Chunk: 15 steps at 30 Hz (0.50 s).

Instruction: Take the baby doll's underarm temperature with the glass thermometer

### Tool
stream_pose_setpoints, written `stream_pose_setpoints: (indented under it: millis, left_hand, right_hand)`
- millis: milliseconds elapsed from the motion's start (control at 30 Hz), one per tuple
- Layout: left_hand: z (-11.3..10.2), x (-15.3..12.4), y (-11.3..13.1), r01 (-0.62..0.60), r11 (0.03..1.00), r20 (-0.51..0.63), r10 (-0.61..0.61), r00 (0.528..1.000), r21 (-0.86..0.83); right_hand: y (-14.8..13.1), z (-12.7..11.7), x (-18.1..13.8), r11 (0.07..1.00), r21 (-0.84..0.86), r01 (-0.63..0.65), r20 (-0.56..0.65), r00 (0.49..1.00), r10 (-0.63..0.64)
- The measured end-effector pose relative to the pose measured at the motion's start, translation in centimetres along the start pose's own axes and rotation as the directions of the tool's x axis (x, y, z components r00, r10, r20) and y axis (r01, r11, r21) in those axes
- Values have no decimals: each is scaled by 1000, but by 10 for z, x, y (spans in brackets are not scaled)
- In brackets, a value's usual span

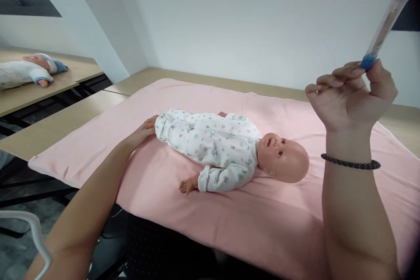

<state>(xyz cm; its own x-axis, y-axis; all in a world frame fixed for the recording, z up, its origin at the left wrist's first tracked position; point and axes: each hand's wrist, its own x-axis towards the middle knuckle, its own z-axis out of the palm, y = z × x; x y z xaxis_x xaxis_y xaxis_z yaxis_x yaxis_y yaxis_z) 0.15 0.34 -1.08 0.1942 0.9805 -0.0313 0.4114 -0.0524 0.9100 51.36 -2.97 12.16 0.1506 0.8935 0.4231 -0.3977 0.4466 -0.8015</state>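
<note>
A baby doll in a white printed romper lies on its back on a pink blanket, with its bare head toward the right. My left hand rests low on the blanket at the doll's feet. Its fingers lie stretched out against the near foot, and their tips are partly hidden. Raised at the upper right, my right hand pinches the blue end of a slim clear tube between thumb and fingers. The tube tilts up to the right; what is inside it is too unclear to name.
The blanket covers most of a wooden table against a white wall. Another doll in a white and blue outfit lies on a separate table at the left. A white curved tube-like part shows at the lower left.
</note>
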Motion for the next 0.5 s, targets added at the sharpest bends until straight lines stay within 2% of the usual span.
stream_pose_setpoints:
  millis: [100, 167, 267, 367, 500]
  left_hand:
    - [6, 0, 0, -35, 973, -1, 36, 999, -227]
    - [8, 0, -1, -57, 971, 14, 63, 998, -233]
    - [7, 0, -5, -117, 966, 41, 129, 991, -229]
    - [6, 2, -12, -139, 966, 24, 147, 989, -218]
    - [11, 4, -16, -116, 976, -65, 106, 992, -185]
  right_hand:
    - [2, -2, 4, 999, 22, 50, -17, 999, -49]
    - [4, -3, 7, 999, 11, 37, -2, 999, -37]
    - [5, 0, 9, 991, -131, -39, 25, 999, 43]
    - [3, 6, 5, 993, -66, -103, 81, 991, 108]
    - [-4, 14, -4, 992, -124, -10, 124, 992, 25]
